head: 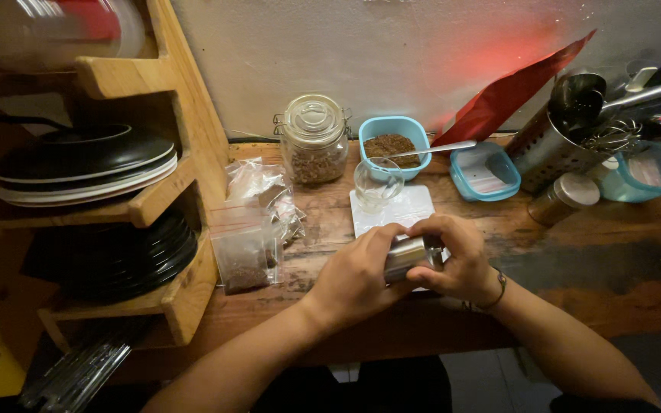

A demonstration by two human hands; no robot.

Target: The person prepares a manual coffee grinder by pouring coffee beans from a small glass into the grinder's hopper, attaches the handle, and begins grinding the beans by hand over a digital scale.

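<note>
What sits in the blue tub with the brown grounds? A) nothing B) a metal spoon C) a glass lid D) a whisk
B: a metal spoon rests with its bowl in the blue tub, its handle sticking out to the right over the rim.

Head view, steeply down, close.

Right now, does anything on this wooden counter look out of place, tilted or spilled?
The red bag leans slanted against the wall, and the small plastic bags lie in a loose heap. Nothing looks spilled. Both hands hold a metal cylinder.
</note>
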